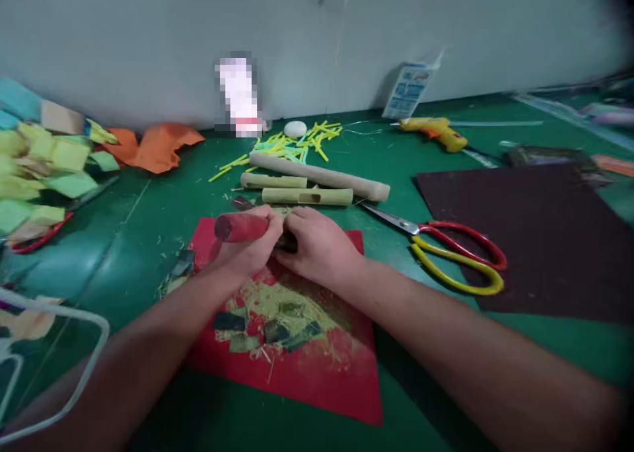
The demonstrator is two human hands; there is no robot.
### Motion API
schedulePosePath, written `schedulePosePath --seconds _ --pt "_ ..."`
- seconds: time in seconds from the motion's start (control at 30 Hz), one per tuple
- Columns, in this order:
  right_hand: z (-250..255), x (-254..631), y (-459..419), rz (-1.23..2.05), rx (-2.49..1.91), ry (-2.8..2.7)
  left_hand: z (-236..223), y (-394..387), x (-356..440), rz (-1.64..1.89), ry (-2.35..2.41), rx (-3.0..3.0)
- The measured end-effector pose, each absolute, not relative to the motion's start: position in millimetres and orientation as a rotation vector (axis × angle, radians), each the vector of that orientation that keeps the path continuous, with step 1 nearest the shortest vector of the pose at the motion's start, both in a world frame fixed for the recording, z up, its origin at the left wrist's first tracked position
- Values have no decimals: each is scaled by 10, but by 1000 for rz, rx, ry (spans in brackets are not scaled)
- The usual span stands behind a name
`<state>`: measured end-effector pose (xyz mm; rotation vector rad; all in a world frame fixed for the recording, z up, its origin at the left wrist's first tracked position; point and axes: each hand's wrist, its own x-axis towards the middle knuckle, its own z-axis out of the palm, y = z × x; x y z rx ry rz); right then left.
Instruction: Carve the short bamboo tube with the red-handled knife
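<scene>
Red handle first: the left hand (261,239) has its fingers closed round a red-handled tool (241,227), its working end hidden by the hands. The right hand (317,244) is beside it, fingers curled around a dark piece (288,240) (mostly covered, so I can't tell its shape from here). Both hands are over the far part of a red mat (341,399), where dark green chips (275,331) and pale shavings (317,306) are scattered. Just beyond lie two short bamboo tubes (287,195), the nearer one with a rectangular opening, and a longer pale tube (321,174). Yellow straw pieces (321,149) are heaped behind them. To the right, scissors (396,221) with red and yellow handles lie partly on a dark sheet (549,240); a yellow glue gun (446,135) rests farther back on the green table (381,148).
</scene>
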<state>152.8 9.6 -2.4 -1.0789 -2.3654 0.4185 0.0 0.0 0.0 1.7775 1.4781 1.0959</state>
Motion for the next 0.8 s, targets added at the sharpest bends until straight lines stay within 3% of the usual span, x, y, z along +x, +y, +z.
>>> schedulePosePath --seconds 0.3,0.47,0.8 --pt "-21 1546 122 482 -1101 -2354 -20 -42 -67 1196 1435 1675" --pt "-5 1552 112 489 -1113 -2354 -52 -40 -41 1424 1429 1610" --pt "-13 1556 102 475 -1110 -2346 28 5 -115 1165 1315 1688"
